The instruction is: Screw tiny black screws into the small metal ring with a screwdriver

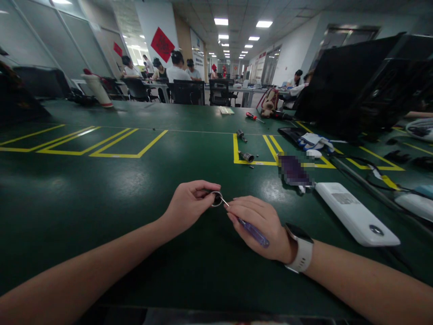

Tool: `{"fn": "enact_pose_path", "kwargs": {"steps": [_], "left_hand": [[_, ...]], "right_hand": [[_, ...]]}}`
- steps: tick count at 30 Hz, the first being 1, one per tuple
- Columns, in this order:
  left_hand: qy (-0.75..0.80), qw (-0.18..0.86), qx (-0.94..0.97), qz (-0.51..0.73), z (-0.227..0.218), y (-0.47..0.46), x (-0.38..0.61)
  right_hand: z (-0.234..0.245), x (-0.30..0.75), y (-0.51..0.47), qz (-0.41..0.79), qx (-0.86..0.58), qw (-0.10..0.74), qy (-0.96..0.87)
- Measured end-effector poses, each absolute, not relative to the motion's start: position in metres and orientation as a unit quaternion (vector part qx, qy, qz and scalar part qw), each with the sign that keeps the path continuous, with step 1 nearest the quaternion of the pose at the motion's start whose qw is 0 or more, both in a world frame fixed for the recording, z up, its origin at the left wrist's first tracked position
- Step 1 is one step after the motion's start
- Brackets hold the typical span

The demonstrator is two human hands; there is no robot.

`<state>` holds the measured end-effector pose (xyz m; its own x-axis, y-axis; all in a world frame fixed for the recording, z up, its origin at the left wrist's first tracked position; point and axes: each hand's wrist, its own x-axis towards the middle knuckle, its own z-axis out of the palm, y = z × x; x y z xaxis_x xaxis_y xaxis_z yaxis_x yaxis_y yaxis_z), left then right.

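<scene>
Over the green table, my left hand (191, 203) pinches a small round metal ring-shaped part (216, 199) with a dark inside, most of it hidden by the fingers. My right hand (259, 225) is closed around a screwdriver (254, 232) with a see-through purple handle. Its thin shaft points up and left, and the tip meets the ring part or lies just in front of it. Beyond the hands, a metal connector-like part (246, 156) lies by the yellow tape, with tiny loose pieces beside it. Another similar part (241, 135) lies farther back.
A white power bank (356, 214) and a phone (293, 170) lie to the right, near cables (361, 183). A red-handled screwdriver (254, 117) is farther off. A large black monitor (352, 85) stands at the right, a pale bottle (97, 89) at far left. People sit beyond the table.
</scene>
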<state>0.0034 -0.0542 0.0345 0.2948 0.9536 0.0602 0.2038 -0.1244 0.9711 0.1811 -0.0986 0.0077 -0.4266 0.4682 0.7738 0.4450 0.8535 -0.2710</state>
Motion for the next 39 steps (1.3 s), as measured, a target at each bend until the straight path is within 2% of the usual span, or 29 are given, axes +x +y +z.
{"fn": "enact_pose_path", "kwargs": {"steps": [10,39], "left_hand": [[0.445,0.492,0.641,0.387,0.0349,-0.0565,0.0057],[0.448,0.522,0.612,0.390,0.0380,-0.0568,0.0050]], "right_hand": [[0.0054,0.1822,-0.0969,0.007,-0.268,0.439,-0.857],[0.0046,0.1834,-0.0982,0.012,-0.252,0.444,-0.860]]}}
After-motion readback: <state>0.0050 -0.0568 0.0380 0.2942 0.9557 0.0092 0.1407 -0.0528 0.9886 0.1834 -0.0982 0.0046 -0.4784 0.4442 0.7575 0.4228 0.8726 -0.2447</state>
